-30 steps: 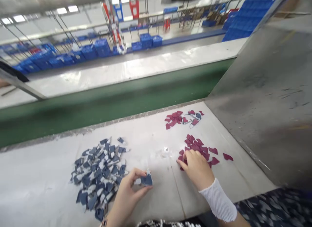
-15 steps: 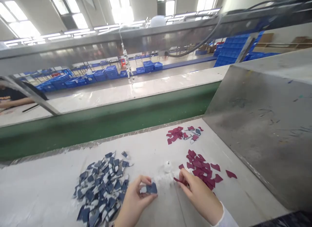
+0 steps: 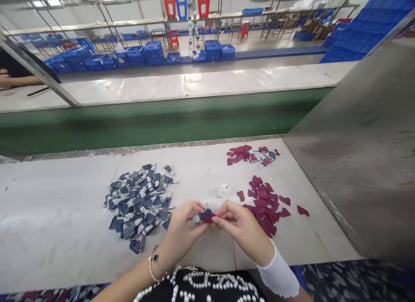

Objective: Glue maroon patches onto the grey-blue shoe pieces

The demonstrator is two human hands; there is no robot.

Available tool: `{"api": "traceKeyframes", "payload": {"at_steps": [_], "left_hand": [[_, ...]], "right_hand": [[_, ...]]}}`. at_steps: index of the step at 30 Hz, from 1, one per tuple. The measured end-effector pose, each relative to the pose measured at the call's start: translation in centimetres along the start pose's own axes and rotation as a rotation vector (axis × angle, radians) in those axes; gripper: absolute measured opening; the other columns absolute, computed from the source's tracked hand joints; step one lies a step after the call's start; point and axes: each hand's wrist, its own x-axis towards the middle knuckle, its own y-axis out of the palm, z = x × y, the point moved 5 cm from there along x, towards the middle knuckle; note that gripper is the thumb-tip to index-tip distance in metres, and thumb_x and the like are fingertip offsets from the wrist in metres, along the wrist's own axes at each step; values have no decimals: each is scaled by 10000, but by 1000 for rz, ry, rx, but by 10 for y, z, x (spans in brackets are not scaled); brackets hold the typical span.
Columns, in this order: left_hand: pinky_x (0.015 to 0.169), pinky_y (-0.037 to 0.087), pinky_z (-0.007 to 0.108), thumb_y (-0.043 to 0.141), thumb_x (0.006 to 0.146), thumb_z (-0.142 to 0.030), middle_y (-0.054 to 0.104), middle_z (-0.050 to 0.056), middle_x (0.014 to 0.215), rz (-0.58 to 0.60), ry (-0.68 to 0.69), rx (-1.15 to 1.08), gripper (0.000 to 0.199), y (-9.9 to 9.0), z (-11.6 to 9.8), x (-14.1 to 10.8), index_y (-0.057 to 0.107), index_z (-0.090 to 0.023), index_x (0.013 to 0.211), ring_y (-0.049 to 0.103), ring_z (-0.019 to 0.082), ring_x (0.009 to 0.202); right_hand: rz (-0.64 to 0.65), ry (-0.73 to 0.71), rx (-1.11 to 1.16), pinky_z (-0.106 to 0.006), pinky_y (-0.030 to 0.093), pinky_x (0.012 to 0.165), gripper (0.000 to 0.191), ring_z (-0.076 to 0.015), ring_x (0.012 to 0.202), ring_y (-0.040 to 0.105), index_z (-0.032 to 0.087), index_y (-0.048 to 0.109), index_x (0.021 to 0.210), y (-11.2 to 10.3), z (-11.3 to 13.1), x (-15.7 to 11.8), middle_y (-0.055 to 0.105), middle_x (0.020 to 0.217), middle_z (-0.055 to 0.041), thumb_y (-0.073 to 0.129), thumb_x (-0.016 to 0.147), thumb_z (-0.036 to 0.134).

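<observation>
Left hand (image 3: 183,226): raised off the table (image 3: 65,224) at centre, wrist low and angled in toward the midline. From here I see a beaded bracelet (image 3: 154,259) on the wrist.

Right hand (image 3: 243,226): mirrors the left, angled in from the other side, with a white knit sleeve (image 3: 277,271) over the wrist.

Left fingers (image 3: 194,207): pinched together with the thumb, clamped on a navy fabric piece (image 3: 205,214) with a pale end.

Right fingers (image 3: 223,209): pinched together, clamped on a maroon fabric piece (image 3: 209,218).

Held pieces: two, one per hand, overlapping between the fingertips just above the table, with the maroon over the lower part of the navy.

Navy pile (image 3: 139,202): one heap, dozens of pieces, too many for me to count, just left of the left hand.

Maroon pile (image 3: 264,204): one loose scatter, roughly thirty pieces, just right of the right hand.

Mixed pile (image 3: 249,155): one smaller group of maroon and navy pieces, farther up the table.

White fluff (image 3: 220,194): one tuft, just beyond the hands.

Pearl strands (image 3: 197,287): several, along the bottom of my view.

Green conveyor belt (image 3: 162,116): one, running along the far edge of the table.
</observation>
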Motion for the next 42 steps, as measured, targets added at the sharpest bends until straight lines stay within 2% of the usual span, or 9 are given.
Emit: {"api": "traceKeyframes", "payload": {"at_steps": [3,8,14,18,22,25,31,37,42], "left_hand": [[796,572,314,760,805,-224,666,42,964,29,45,36,160,0,-5,-2,621,-204,880,664,179,886],[759,586,298,747,852,-255,669,52,991,39,195,120,171,-1,-17,-5,619,-202,953,676,169,897],[739,587,270,747,857,-213,679,35,953,62,252,163,158,-3,-24,-3,623,-200,955,677,149,872],[739,585,261,765,843,-205,684,28,932,77,277,168,169,-6,-29,-2,630,-201,943,677,145,862],[736,593,270,783,826,-203,690,31,931,120,288,124,184,-9,-34,-2,635,-203,935,684,151,854],[725,604,276,794,815,-215,702,34,916,129,305,124,182,-11,-37,-1,646,-206,921,696,158,840],[670,609,253,824,783,-233,725,20,836,95,373,159,195,-13,-45,-3,684,-206,915,704,144,753],[673,622,264,811,798,-228,745,32,862,100,372,160,176,-13,-45,-6,698,-209,933,721,154,763],[702,618,267,819,786,-193,745,27,879,108,356,141,201,-12,-44,-6,695,-209,943,718,151,790]], "right_hand": [[-3,19,25,-327,530,731,205,-200,768,707,205,600,806,-2,-3,1,740,766,-32,678,896,372],[0,59,61,-311,518,691,265,-180,719,683,209,594,783,-6,-4,1,700,719,-2,724,857,427],[30,79,56,-309,504,662,276,-179,711,664,206,579,770,-6,-7,4,693,736,-9,737,854,416],[73,58,43,-281,473,624,282,-146,669,596,207,569,816,-7,-8,6,627,724,26,739,859,427],[176,0,47,-300,509,738,227,-163,819,618,206,624,996,-6,-3,6,651,878,-7,642,937,424],[234,-40,36,-308,516,785,232,-176,867,623,200,662,956,-4,1,4,668,922,-25,593,968,421],[198,-104,-54,-286,477,731,203,-161,791,602,197,665,891,-5,11,-1,657,841,-7,592,974,368],[142,-152,-163,-297,462,730,170,-166,785,610,201,636,921,-2,19,-9,657,829,-6,531,998,310],[119,-139,-253,-293,414,660,193,-152,708,542,214,535,883,4,21,-13,552,761,23,453,1026,315]]}}
